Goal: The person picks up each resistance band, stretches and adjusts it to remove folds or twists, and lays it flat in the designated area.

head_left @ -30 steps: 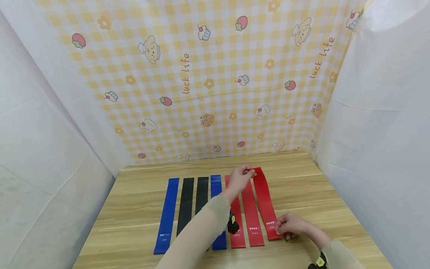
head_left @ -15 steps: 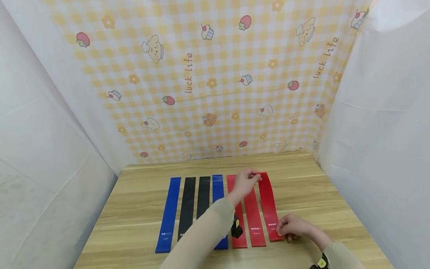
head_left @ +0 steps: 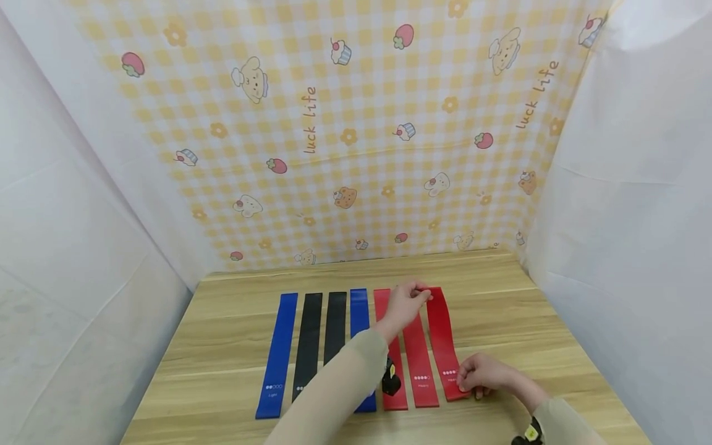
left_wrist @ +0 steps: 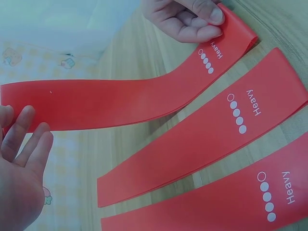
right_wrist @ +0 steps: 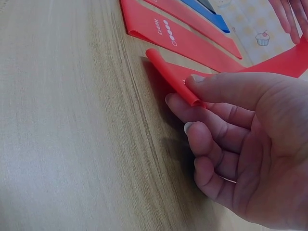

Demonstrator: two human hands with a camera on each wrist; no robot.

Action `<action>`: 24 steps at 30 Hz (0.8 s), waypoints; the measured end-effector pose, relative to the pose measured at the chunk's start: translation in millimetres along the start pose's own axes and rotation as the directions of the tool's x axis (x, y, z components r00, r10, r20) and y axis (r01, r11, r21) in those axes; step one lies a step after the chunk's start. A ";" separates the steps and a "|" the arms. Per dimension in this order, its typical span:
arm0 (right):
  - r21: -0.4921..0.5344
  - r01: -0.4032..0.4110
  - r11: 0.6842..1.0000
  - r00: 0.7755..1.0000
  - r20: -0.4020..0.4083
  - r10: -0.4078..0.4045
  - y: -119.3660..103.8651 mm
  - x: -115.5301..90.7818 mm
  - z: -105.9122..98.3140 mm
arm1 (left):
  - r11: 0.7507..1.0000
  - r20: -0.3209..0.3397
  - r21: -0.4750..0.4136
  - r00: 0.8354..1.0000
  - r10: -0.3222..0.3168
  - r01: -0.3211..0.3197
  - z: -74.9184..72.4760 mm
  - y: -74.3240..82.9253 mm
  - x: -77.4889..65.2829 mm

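Observation:
The rightmost red resistance band (head_left: 443,334), marked "Heavy", is stretched lengthwise between my two hands. My left hand (head_left: 403,307) pinches its far end, which is lifted off the table in the left wrist view. At the near end, my right hand (head_left: 485,373) grips the corner with thumb and fingertips; the right wrist view shows the thumb (right_wrist: 226,89) on top of the folded edge. Two more red bands (head_left: 421,361) (left_wrist: 211,130) lie flat to its left, partly covered by my left hand and forearm.
Left of the red bands lie a blue band (head_left: 359,307), two black bands (head_left: 309,334) and an outer blue band (head_left: 278,352) marked "Light", all roughly parallel on the wooden table (head_left: 211,346). A checked cloth (head_left: 356,161) hangs behind; white sheets stand at both sides.
My left hand has brought the far end of the red band slightly right and lower, towards the table. My right hand stays at the near end. The view has shifted a little.

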State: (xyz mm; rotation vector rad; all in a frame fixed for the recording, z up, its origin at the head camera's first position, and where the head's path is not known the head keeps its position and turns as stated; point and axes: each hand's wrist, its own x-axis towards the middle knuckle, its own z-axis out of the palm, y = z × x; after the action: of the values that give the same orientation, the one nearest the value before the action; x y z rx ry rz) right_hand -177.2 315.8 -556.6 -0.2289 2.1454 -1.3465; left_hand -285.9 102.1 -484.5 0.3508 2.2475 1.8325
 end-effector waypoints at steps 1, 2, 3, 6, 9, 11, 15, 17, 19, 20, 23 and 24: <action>-0.002 0.001 1.000 1.000 0.000 -0.001 0.4 0.1 0.2 | 1.000 0.001 0.002 1.000 0.002 -0.002 0.4 0.0 -0.3; -0.004 0.004 1.000 1.000 0.001 -0.004 0.4 0.0 0.3 | 1.000 0.001 0.008 1.000 0.004 -0.004 0.8 0.1 -0.7; -0.009 0.005 1.000 1.000 0.002 -0.005 0.4 0.0 0.4 | 1.000 0.002 0.014 1.000 0.007 -0.007 0.9 0.5 -1.2; -0.019 0.002 1.000 1.000 0.006 -0.001 -1.0 -0.2 0.3 | 1.000 0.005 0.025 1.000 0.019 -0.019 1.8 -0.1 -1.7; -0.028 0.000 1.000 1.000 0.007 0.001 -1.7 -0.4 0.2 | 0.999 0.009 0.025 1.000 0.020 -0.020 3.1 -1.9 -1.8; -0.030 0.005 1.000 1.000 0.005 -0.004 -1.4 -0.6 0.6 | 1.000 0.015 0.026 1.000 0.015 -0.015 4.0 -3.7 -2.1; -0.034 0.011 0.999 1.000 -0.001 -0.011 -1.2 -0.7 1.5 | 0.998 0.027 0.060 1.000 -0.009 0.007 6.0 -9.8 -2.8; -0.040 0.008 0.999 1.000 -0.001 -0.008 -1.5 -0.5 1.6 | 0.996 0.030 0.091 0.999 -0.024 0.021 6.8 -13.6 -3.5; -0.045 0.002 0.999 1.000 0.002 -0.002 -2.3 -0.2 1.5 | 0.992 0.033 0.120 0.999 -0.038 0.034 7.6 -17.1 -4.3; -0.046 0.002 0.999 1.000 0.003 -0.002 -2.8 -0.4 1.5 | 0.991 0.035 0.127 0.998 -0.046 0.041 8.0 -18.5 -4.8; -0.042 0.004 0.999 1.000 0.007 -0.003 -3.9 -0.1 1.5 | 0.989 0.044 0.132 0.997 -0.067 0.060 8.7 -20.5 -7.1; -0.040 0.006 0.999 1.000 0.007 -0.006 -4.2 0.0 1.6 | 0.989 0.048 0.132 0.996 -0.071 0.064 9.0 -21.0 -8.0</action>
State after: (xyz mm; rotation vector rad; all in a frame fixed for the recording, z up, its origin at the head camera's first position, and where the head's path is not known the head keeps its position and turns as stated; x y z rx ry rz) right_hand -177.0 312.5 -553.4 -0.2551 2.1693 -1.3051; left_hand -276.4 103.9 -506.7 0.3359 2.3198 1.6288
